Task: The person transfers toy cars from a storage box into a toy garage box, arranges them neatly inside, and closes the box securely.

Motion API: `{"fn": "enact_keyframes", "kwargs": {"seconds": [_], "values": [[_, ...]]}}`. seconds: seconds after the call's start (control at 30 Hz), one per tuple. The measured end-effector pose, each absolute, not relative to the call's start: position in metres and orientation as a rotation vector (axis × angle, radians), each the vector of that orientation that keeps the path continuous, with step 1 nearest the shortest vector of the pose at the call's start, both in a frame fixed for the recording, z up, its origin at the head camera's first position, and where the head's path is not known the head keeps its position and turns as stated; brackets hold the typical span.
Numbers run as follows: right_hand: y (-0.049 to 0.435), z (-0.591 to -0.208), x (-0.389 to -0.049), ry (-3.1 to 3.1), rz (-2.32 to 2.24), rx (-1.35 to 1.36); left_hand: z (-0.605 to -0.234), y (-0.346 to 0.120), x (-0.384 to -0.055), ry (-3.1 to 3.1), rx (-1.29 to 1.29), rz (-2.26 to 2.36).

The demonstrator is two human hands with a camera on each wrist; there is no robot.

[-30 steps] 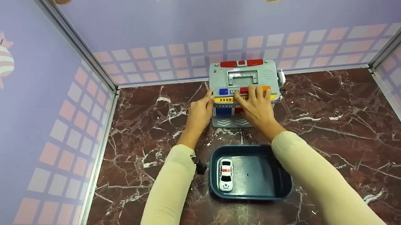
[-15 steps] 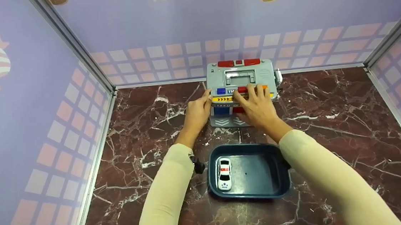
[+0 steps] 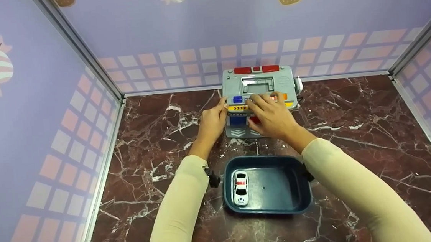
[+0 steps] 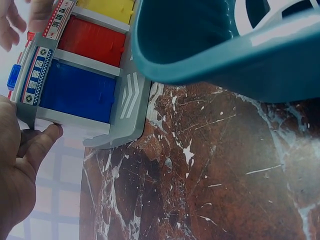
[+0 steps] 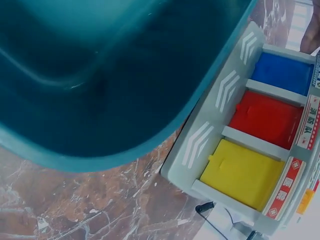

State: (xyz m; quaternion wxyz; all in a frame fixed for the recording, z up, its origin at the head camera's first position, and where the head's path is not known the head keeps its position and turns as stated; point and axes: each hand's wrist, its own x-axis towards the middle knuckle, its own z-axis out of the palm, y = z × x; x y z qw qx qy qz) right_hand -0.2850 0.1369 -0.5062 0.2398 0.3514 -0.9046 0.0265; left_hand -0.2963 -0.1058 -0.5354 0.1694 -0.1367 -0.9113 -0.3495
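Note:
A grey toy garage [image 3: 232, 84] stands against the back wall. Its front has a blue door [image 4: 77, 92], a red door [image 4: 92, 42] and a yellow door [image 5: 242, 172], all down. With thumb and fingers, my left hand [image 3: 212, 122] grips the garage's left front corner. My right hand [image 3: 275, 119] lies over the front roof edge, fingers bent on the coloured button row. A blue button [image 3: 238, 99] shows left of those fingers. Near the right fingertips a red spot glows. What each right finger presses is partly hidden.
A dark blue-green tub [image 3: 268, 211] sits in front of the garage, between the forearms. Inside it, at the left, lies a white toy police car [image 3: 240, 188]. A white part [image 3: 299, 85] sticks out at the garage's right side, with a thin black cable [image 5: 222, 235] nearby.
My right hand has shifted slightly left along the button row, its fingers more bent. A red light now shows beside its fingertips. The left hand keeps its place.

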Motion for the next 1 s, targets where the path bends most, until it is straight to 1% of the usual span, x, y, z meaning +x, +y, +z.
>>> {"fn": "enact_keyframes", "kwargs": {"seconds": [0.3,1.0], "values": [[0.123,-0.503,-0.285,-2.457,0.136,1.063,-0.534,-0.106,-0.295,-2.616,-0.372,-1.029],[0.102,-0.495,-0.286,-2.669,0.023,1.042,-0.535,-0.106,-0.295,-2.588,-0.369,-1.024]]}}
